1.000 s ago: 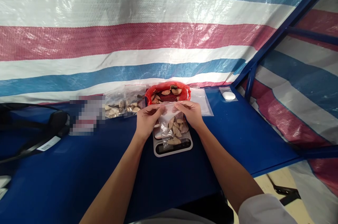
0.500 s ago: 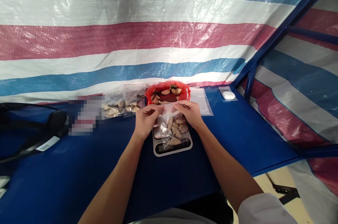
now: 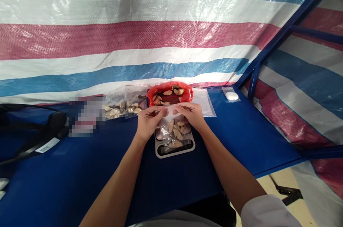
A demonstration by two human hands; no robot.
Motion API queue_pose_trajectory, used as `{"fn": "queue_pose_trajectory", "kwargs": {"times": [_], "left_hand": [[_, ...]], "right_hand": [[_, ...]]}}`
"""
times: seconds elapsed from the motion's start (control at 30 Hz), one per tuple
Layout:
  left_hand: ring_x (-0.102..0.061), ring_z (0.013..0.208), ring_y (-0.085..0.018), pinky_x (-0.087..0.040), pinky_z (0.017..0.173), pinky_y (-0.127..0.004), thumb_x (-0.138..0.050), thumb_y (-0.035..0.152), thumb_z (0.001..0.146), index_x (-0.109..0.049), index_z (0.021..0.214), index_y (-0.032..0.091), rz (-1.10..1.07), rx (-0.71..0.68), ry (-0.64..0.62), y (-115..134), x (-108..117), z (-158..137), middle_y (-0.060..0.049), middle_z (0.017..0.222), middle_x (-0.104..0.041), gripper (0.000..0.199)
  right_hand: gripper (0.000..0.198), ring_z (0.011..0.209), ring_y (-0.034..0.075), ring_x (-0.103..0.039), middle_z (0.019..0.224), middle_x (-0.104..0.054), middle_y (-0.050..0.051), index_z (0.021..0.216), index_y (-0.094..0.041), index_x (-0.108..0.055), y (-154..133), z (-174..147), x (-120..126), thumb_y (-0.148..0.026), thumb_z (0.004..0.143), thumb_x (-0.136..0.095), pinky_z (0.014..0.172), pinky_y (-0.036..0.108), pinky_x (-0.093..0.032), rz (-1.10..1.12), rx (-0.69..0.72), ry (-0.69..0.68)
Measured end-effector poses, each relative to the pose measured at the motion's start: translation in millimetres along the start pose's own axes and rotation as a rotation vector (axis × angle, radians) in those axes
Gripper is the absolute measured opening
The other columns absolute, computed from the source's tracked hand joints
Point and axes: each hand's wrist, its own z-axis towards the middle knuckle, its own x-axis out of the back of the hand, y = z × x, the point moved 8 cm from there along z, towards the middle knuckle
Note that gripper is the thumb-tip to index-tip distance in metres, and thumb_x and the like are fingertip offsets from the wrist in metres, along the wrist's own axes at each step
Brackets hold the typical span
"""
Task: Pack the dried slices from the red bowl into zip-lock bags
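Observation:
A clear plastic zip bag [image 3: 175, 132] holding several pale brown dried slices lies over a white kitchen scale [image 3: 175, 154]. My left hand [image 3: 149, 122] pinches the bag's top edge on the left between thumb and fingers. On the other side of that edge, my right hand [image 3: 192, 114] pinches it the same way, thumb toward thumb. The bag's slices rest low in it and partly cover the scale's dark display. Just beyond my fingers sits a red plastic bag [image 3: 169, 86], its mouth spread wide, with more slices inside.
Left of the red bag lie two filled clear bags [image 3: 115, 110] [image 3: 134, 105]. Flat clear bags [image 3: 205, 102] lie to its right, near a white rounded case [image 3: 232, 96]. A black strapped headset [image 3: 53, 127] occupies the blue table's left. Striped sheeting [image 3: 134, 36] hangs behind.
Both hands keep their pinch on the zip bag's top edge. The bag's lower part and the slices in it have shifted slightly to the left.

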Motion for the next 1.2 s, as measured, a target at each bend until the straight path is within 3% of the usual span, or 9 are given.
{"fn": "queue_pose_trajectory", "kwargs": {"times": [0.2,0.33,0.53,0.7,0.87,0.97,1.1,1.2], "left_hand": [[-0.067,0.063,-0.019,-0.055,0.061,-0.028,-0.085,0.043,0.07,-0.08,0.071,0.019,-0.017,0.015,0.009,-6,2,2,-0.005,0.071,-0.077,0.025],[-0.071,0.07,-0.021,-0.058,0.069,-0.03,-0.085,0.042,0.071,-0.082,0.078,0.019,0.001,0.007,-0.002,0,0,1,-0.006,0.077,-0.079,0.024],[-0.073,0.077,-0.023,-0.059,0.076,-0.032,-0.084,0.043,0.072,-0.083,0.083,0.017,0.045,-0.006,-0.02,3,-3,-1,-0.008,0.083,-0.081,0.028],[-0.072,0.072,-0.02,-0.058,0.073,-0.03,-0.083,0.043,0.073,-0.082,0.083,0.017,0.066,0.008,-0.016,0,-2,-1,-0.006,0.077,-0.079,0.028],[-0.071,0.07,-0.021,-0.058,0.071,-0.031,-0.085,0.046,0.071,-0.081,0.082,0.017,0.043,0.013,-0.016,-1,-2,-1,-0.006,0.075,-0.078,0.032],[-0.072,0.071,-0.021,-0.059,0.072,-0.031,-0.086,0.048,0.07,-0.081,0.082,0.017,0.032,0.014,-0.005,0,-2,-1,-0.006,0.075,-0.078,0.033],[-0.073,0.077,-0.023,-0.06,0.077,-0.033,-0.087,0.05,0.068,-0.081,0.083,0.016,0.015,0.026,-0.029,4,-6,-1,-0.008,0.082,-0.08,0.037],[-0.074,0.082,-0.024,-0.06,0.082,-0.035,-0.088,0.05,0.067,-0.081,0.082,0.017,-0.009,0.035,-0.038,6,-8,-3,-0.009,0.087,-0.081,0.038]], "right_hand": [[0.037,0.058,0.016,-0.066,0.078,-0.077,0.004,0.088,-0.021,-0.08,1,1,3,-0.056,0.079,-0.075,0.046,0.026,-0.054,0.041,-0.014,0.006],[0.036,0.057,0.015,-0.063,0.076,-0.077,0.004,0.077,-0.02,-0.08,-3,0,6,-0.055,0.079,-0.075,0.046,0.025,-0.052,0.017,0.017,0.023],[0.032,0.055,0.013,-0.059,0.078,-0.078,0.003,0.078,-0.02,-0.081,-8,-3,1,-0.052,0.081,-0.074,0.046,0.024,-0.051,-0.03,0.037,-0.008],[0.034,0.048,0.011,-0.053,0.081,-0.078,0.004,0.086,-0.021,-0.08,-1,-4,-1,-0.053,0.078,-0.076,0.037,0.023,-0.047,0.013,-0.058,0.0],[0.038,0.051,0.014,-0.059,0.082,-0.078,0.005,0.089,-0.021,-0.079,6,-4,-1,-0.056,0.076,-0.077,0.036,0.023,-0.048,0.072,-0.112,-0.009],[0.039,0.056,0.016,-0.064,0.081,-0.078,0.005,0.091,-0.021,-0.079,7,-3,0,-0.056,0.076,-0.077,0.039,0.024,-0.051,0.072,-0.081,-0.006],[0.035,0.053,0.015,-0.061,0.079,-0.078,0.003,0.088,-0.022,-0.081,3,-3,2,-0.056,0.079,-0.074,0.041,0.026,-0.052,0.018,-0.023,0.002],[0.031,0.059,0.016,-0.064,0.075,-0.077,0.002,0.08,-0.022,-0.081,-5,-3,1,-0.052,0.081,-0.073,0.053,0.028,-0.056,-0.042,0.065,-0.001]]}}
